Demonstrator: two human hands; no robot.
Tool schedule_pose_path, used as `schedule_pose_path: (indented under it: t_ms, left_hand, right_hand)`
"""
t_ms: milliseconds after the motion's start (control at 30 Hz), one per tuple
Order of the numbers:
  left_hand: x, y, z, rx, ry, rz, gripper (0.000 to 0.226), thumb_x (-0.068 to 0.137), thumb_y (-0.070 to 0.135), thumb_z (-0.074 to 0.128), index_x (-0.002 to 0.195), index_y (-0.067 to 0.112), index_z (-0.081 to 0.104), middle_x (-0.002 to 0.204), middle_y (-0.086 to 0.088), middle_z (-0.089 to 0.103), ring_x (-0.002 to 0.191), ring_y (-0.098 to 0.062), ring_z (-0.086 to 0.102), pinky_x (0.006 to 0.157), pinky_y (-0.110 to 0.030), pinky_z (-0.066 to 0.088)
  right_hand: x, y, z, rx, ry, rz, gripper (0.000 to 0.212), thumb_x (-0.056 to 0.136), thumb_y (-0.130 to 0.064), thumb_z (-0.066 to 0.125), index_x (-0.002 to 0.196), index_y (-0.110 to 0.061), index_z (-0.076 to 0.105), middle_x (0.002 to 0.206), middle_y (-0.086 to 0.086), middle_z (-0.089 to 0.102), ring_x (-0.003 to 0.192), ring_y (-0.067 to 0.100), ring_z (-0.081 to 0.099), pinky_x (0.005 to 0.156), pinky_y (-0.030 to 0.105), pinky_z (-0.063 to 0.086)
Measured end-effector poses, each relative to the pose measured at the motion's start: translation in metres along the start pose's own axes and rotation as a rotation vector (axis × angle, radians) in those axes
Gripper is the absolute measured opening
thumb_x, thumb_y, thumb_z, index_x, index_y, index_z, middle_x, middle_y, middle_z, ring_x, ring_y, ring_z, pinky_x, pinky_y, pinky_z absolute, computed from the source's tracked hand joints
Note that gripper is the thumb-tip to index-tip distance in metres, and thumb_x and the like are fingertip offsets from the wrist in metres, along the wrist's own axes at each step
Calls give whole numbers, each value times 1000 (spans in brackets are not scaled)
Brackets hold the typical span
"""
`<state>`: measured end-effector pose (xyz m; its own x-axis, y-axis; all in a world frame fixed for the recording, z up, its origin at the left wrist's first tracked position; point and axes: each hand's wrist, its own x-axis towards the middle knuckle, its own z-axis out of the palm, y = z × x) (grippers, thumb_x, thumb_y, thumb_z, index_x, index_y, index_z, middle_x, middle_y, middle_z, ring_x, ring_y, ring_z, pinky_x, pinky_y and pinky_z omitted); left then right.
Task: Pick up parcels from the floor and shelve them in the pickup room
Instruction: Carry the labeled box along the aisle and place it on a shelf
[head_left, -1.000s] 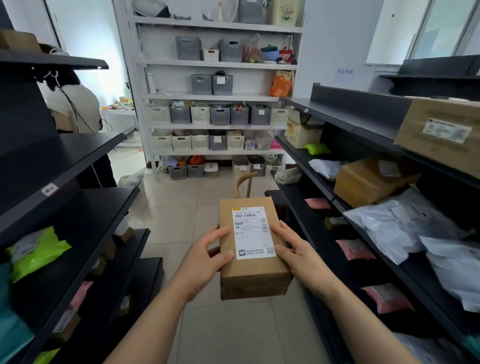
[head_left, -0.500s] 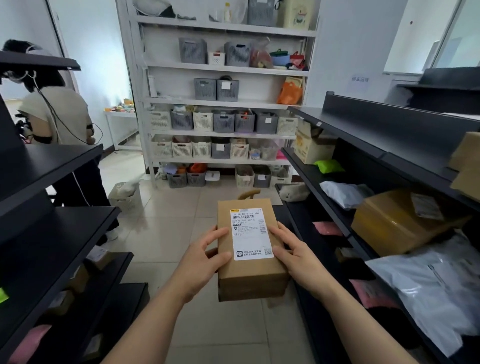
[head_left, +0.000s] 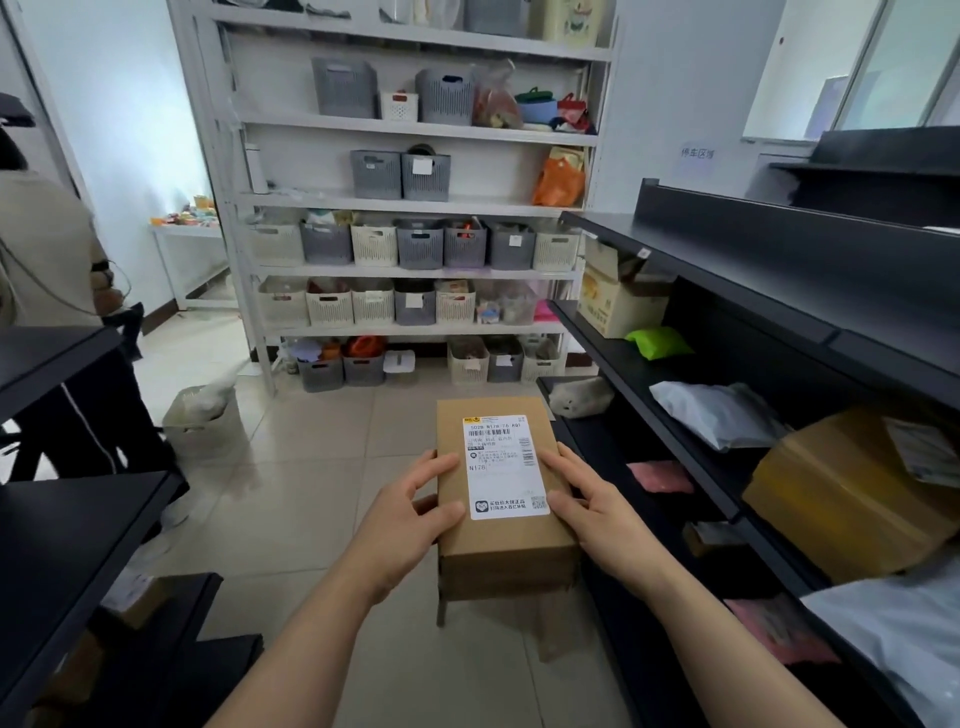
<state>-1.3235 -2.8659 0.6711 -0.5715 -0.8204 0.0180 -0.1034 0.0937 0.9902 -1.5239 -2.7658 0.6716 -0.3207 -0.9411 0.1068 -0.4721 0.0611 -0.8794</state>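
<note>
The view has been carried forward along the aisle since 1 second ago: the white rack (head_left: 405, 208) at the far end now looms larger, the parcels on the right-hand black shelving (head_left: 727, 270) have slid toward the right edge, and the green packet seen earlier on the left shelving (head_left: 78, 519) has passed out of view. The brown parcel (head_left: 501, 499) is kept level in front of the body over the tiled floor, label up, gripped from both sides: the left hand (head_left: 410, 525) is closed on its left edge with the thumb laid on top, and the right hand (head_left: 597, 514) is clamped on its right edge likewise. From this it is judged that pickup is done and a shelf slot is being sought. On the right, a yellowish box (head_left: 852, 493), a white mailer (head_left: 717, 415) and a green pouch (head_left: 657, 343) already occupy the middle shelf. Another person (head_left: 57, 291) stands at the far left, near the aisle's end, and a basket (head_left: 205, 421) sits on the floor beside them; both could narrow the way ahead.
</note>
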Motion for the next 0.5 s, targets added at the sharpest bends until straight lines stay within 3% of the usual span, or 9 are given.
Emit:
schedule_pose_path:
  t_ms: [133, 233, 367, 500]
  left_hand:
    - [53, 2, -29, 1, -55, 13, 53, 89, 9, 62, 135, 30, 49, 154, 14, 26, 115, -14, 55, 80, -24, 55]
    - [97, 3, -52, 20, -99, 13, 52, 89, 11, 62, 134, 33, 49, 153, 15, 27, 118, -17, 53, 87, -31, 55]
    - [144, 7, -74, 59, -149, 21, 53, 89, 14, 63, 135, 35, 47, 153, 16, 25, 122, -17, 49, 94, -38, 53]
    - [188, 5, -90, 62, -186, 32, 53, 88, 13, 63, 135, 33, 48, 152, 16, 26, 115, -13, 51, 85, -29, 54]
  right_hand:
    - [47, -6, 13, -17, 42, 10, 49, 95, -18, 48, 140, -35, 40, 155, -15, 20, 130, -14, 16, 108, 20, 24]
    - [87, -14, 21, -5, 83, 25, 49, 95, -17, 48, 139, -38, 41, 153, -17, 21, 129, -15, 17, 104, 17, 24]
    - [129, -18, 29, 16, 125, 34, 50, 94, -17, 49, 137, -42, 43, 155, -16, 22, 137, -9, 17, 115, 29, 25]
    - [163, -18, 39, 47, 165, 53, 50, 94, -17, 50, 137, -41, 43, 155, -16, 20, 138, -6, 18, 116, 35, 26]
